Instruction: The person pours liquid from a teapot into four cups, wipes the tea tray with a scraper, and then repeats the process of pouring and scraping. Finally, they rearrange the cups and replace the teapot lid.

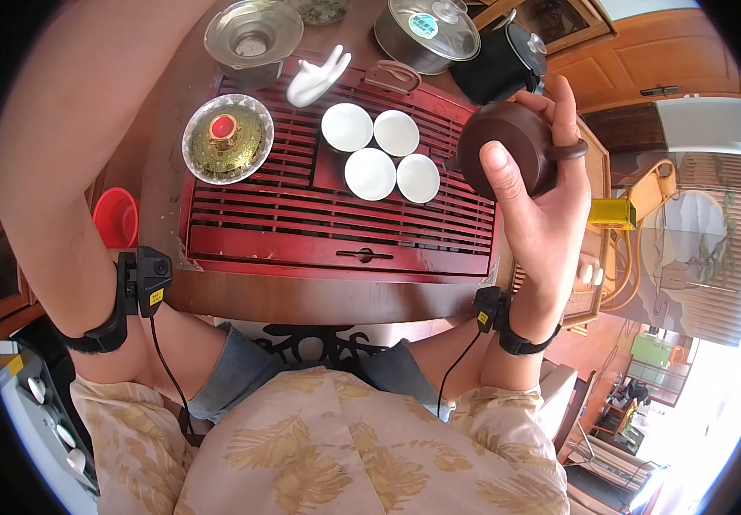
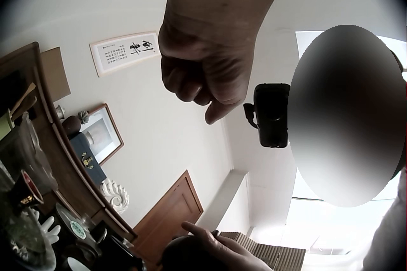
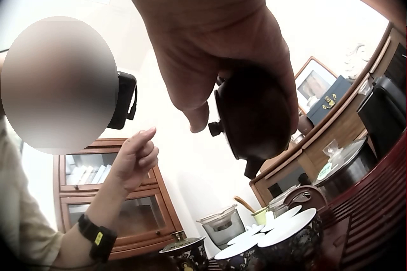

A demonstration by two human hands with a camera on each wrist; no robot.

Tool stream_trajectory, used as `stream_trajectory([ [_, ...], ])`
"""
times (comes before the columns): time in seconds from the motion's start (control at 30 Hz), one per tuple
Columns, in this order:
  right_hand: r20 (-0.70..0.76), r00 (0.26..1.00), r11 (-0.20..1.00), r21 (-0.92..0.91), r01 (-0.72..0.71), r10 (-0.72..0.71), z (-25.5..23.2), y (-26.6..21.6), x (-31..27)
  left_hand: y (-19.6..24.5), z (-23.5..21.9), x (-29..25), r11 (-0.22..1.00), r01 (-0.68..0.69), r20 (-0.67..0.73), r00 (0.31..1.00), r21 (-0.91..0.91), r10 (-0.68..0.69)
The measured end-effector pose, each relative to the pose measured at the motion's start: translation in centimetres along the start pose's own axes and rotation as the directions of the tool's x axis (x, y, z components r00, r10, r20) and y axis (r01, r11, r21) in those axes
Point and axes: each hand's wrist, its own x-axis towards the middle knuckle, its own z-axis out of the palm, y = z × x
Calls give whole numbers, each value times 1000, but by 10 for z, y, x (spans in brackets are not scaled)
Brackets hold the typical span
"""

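Observation:
My right hand (image 1: 546,210) grips a dark brown teapot (image 1: 516,129) above the right part of the red slatted tray (image 1: 293,245), its thumb over the top and fingers around the handle side. The spout points left toward several white-lined cups (image 1: 370,174), grouped on the tray. In the right wrist view the teapot (image 3: 257,115) hangs tilted beneath the hand (image 3: 216,45). My left hand (image 2: 210,71) is raised with fingers curled and nothing visible in it; the right wrist view also shows this hand (image 3: 135,162). The head view does not include it.
A lidded gold-green bowl (image 1: 246,150) stands at the tray's left. Behind are a white hand figurine (image 1: 315,80), a glass strainer vessel (image 1: 253,30), a steel pot (image 1: 431,43) and a black kettle (image 1: 495,69). A yellow box (image 1: 613,214) lies right, a red bucket (image 1: 115,217) left.

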Motion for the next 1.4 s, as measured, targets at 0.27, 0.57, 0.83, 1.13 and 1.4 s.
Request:
stream_trajectory([
  [0.27,0,1000,1000,-10,19,-19,0,1,0,-1,0,0,1000,-1,6,1000,21,1],
  [0.57,-1,1000,999,-31,27,-27,0,1,1,-2,-1,-1,999,-4,13,1000,44,3],
  [0.83,-2,1000,999,-28,24,-24,0,1,0,-2,-1,-2,998,-4,19,1000,66,3],
  [1.13,-4,1000,1000,-8,19,-19,0,0,0,-2,-1,-2,996,-6,26,1000,90,4],
  [1.4,-3,1000,1000,-20,18,-18,0,0,0,2,1,-1,994,-9,33,999,111,6],
])
